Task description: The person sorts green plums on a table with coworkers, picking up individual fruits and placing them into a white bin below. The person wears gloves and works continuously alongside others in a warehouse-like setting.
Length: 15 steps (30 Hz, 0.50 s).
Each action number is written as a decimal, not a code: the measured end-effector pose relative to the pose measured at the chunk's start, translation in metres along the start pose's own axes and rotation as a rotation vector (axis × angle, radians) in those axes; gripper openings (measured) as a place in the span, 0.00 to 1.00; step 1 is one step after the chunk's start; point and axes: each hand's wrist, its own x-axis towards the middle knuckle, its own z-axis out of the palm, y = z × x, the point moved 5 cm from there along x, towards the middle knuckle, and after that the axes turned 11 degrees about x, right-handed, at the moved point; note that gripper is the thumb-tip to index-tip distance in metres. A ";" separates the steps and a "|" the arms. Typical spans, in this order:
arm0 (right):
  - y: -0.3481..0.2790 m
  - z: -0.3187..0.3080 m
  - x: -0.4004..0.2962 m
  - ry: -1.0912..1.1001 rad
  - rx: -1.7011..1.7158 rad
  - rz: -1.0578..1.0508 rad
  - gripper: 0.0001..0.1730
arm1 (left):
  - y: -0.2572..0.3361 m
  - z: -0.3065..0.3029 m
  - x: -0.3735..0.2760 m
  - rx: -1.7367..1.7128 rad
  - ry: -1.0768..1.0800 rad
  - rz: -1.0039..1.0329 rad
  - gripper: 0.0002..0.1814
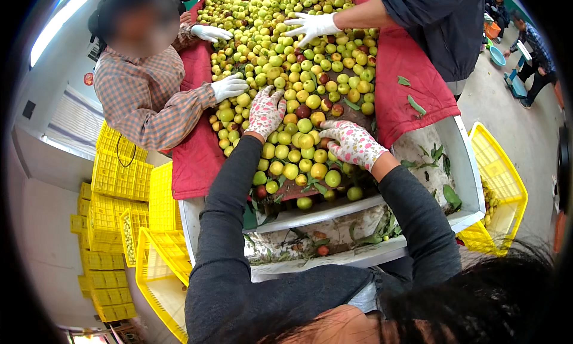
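A wide heap of green-yellow jujubes (305,140), some with reddish-brown patches, covers the sorting table in front of me. My left hand (267,112), in a white glove with a pink floral print, lies palm down on the heap with its fingers spread forward. In a matching glove, my right hand (351,142) reaches in from the right, fingers pointing left and slightly apart. Its fingertips touch fruit beside a reddish-brown jujube (325,143); the underside of the palm is hidden. Between both hands lie loose jujubes and a few green leaves.
Red padded cloth (409,82) drapes the table's sides. A white trough (309,243) with leaves and debris runs along the near edge. White-gloved hands (313,27) of co-workers work on both sides. Yellow plastic crates (118,174) stand left; another yellow crate (499,187) stands right.
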 end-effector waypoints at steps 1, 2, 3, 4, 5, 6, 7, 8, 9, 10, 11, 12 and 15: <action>-0.002 0.001 0.000 -0.039 0.077 -0.016 0.18 | 0.003 -0.001 -0.002 -0.010 -0.005 0.029 0.21; -0.003 0.003 -0.001 -0.077 0.103 0.019 0.17 | 0.005 -0.001 -0.005 -0.019 -0.010 0.057 0.20; -0.001 0.005 -0.002 -0.083 0.116 0.012 0.17 | 0.010 -0.008 -0.006 -0.027 -0.010 0.088 0.19; 0.002 0.007 -0.003 -0.090 0.128 0.006 0.18 | 0.019 -0.017 -0.011 -0.021 -0.038 0.133 0.18; 0.004 0.009 -0.004 -0.096 0.142 -0.001 0.18 | 0.022 -0.017 -0.014 0.004 -0.074 0.178 0.17; -0.001 0.006 -0.003 -0.123 0.139 0.072 0.18 | 0.024 -0.024 -0.010 -0.102 -0.207 0.095 0.17; -0.003 0.006 -0.004 -0.115 0.149 0.049 0.18 | 0.031 -0.034 -0.006 -0.215 -0.342 0.014 0.17; -0.001 0.006 -0.005 -0.140 0.183 0.113 0.18 | 0.043 -0.044 0.000 -0.181 -0.254 -0.015 0.16; -0.003 0.005 -0.004 -0.170 0.217 0.164 0.18 | 0.054 -0.056 0.002 -0.173 -0.055 0.111 0.18; -0.003 0.005 -0.004 -0.168 0.198 0.120 0.18 | 0.065 -0.054 0.007 -0.171 -0.021 0.238 0.19; -0.002 0.006 -0.004 -0.165 0.180 0.077 0.19 | 0.075 -0.050 0.014 -0.169 0.013 0.367 0.19; -0.001 0.007 -0.004 -0.163 0.161 0.034 0.19 | 0.082 -0.036 0.023 -0.046 -0.165 0.399 0.20; -0.004 0.007 -0.003 -0.163 0.059 -0.008 0.18 | 0.091 -0.018 0.045 0.121 -0.403 0.361 0.19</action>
